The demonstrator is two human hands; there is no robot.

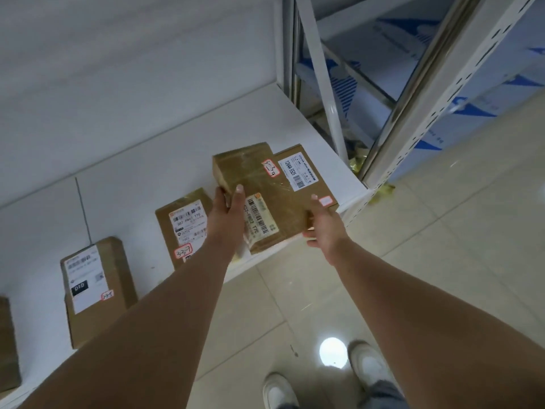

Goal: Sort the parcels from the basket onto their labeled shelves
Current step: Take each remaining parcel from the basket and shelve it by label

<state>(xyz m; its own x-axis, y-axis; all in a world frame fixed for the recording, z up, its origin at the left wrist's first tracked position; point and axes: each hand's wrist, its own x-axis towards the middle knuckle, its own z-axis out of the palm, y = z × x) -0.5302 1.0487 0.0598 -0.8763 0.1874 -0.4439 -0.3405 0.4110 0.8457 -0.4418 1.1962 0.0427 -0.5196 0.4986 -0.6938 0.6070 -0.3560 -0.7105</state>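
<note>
I hold a brown cardboard parcel [262, 190] with both hands over the front right part of a white shelf [124, 184]. It bears a barcode label and a red-edged handwritten tag. My left hand [228, 206] grips its left near edge, thumb on top. My right hand [323, 222] grips its right near corner. Just behind and partly under it lies another brown parcel [306, 172] with a white label. Left of my hands, two more labelled parcels, one [182, 225] close and one [94, 287] further left, lie on the shelf.
A fourth box edge [7, 343] shows at the far left. A white perforated shelf upright [436, 107] and a glass-fronted metal frame [339, 69] stand at the right. Beige floor tiles [442, 261] and my white shoes [368, 367] lie below.
</note>
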